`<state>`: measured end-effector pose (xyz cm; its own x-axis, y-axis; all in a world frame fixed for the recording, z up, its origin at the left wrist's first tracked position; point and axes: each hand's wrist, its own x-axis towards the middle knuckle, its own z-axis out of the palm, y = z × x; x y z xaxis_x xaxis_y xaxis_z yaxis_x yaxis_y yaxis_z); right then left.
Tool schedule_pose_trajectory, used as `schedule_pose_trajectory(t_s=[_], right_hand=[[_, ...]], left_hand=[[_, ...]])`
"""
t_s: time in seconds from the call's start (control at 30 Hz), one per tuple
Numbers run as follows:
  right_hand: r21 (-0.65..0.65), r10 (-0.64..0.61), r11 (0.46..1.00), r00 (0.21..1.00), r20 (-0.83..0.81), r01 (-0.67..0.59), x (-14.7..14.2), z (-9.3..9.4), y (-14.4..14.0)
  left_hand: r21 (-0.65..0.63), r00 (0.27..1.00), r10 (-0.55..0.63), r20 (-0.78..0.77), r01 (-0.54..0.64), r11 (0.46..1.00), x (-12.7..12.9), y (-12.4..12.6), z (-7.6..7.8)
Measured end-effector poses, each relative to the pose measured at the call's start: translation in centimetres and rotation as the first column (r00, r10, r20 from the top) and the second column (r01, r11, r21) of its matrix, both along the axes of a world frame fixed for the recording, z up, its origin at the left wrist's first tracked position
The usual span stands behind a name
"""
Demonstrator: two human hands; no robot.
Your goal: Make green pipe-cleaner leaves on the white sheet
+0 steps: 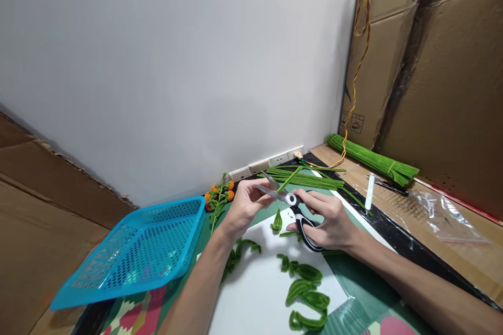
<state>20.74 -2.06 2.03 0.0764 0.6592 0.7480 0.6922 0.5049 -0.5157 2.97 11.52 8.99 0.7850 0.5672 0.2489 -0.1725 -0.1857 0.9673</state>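
My right hand (330, 220) grips a pair of black-and-white scissors (291, 199) by the handles. Their blades stand apart and point left, toward my left hand (249, 201). A green pipe cleaner (290, 179) slants up and to the right from between the blades. My left hand is closed in a pinch on its lower end, which the fingers and blades partly hide. Beneath the hands, a white sheet (251, 293) carries several bent green pipe-cleaner leaves (308, 272), a small pointed leaf (277, 221) and a curled green piece (236, 254).
A blue plastic basket (196, 230) stands at the left, with an orange-and-green pipe-cleaner sprig (220, 199) beside it. Loose green pipe cleaners (310, 180) lie behind my hands. At right are a bundle (373, 159), a white stick (369, 193), a plastic bag (448, 217) and a hanging cord (356, 78).
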Motion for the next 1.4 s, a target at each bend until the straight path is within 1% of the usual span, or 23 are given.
schedule_pose_trajectory(t_s=[0.1,0.33,0.5,0.73,0.93,1.07,1.13,1.27,1.4], right_hand=[[0.014,-0.004,1.000,1.000,-0.030,0.004,-0.1,-0.3,0.1],[-0.072,0.022,0.997,0.998,-0.063,-0.027,-0.1,-0.7,0.4],[-0.090,0.041,0.995,0.995,-0.089,-0.049,-0.2,-0.9,0.5],[-0.091,0.049,0.994,0.995,-0.091,-0.057,-0.4,-1.0,0.4],[-0.075,0.102,0.991,0.992,-0.079,-0.108,-0.4,-1.0,0.3],[-0.082,0.105,0.990,0.992,-0.074,-0.111,-0.4,-0.8,0.3],[-0.103,0.094,0.990,0.993,-0.069,-0.100,-0.4,-0.7,0.4],[-0.107,0.066,0.992,0.997,-0.036,-0.070,-0.5,-0.8,0.5],[-0.072,0.058,0.996,0.998,-0.015,-0.059,-0.6,-1.2,0.6]], left_hand=[[0.020,1.000,0.002,-0.014,-0.002,1.000,-0.1,0.1,-0.1],[-0.023,0.996,-0.010,-0.090,0.008,1.000,-0.4,0.2,-0.3],[-0.028,0.992,-0.032,-0.123,0.029,0.999,-0.2,0.0,-0.3],[-0.004,0.994,-0.056,-0.093,0.055,0.998,-0.2,0.0,-0.5],[0.018,0.996,-0.015,-0.083,0.017,1.000,-0.1,0.0,-0.6],[0.024,0.996,-0.008,-0.090,0.010,1.000,-0.1,-0.1,-0.5],[0.014,0.996,-0.013,-0.091,0.015,1.000,-0.2,-0.1,-0.5],[-0.034,0.999,-0.032,-0.035,0.031,0.999,-0.2,-0.1,-0.7],[-0.064,1.000,0.023,-0.005,-0.023,0.998,0.1,-0.2,-0.3]])
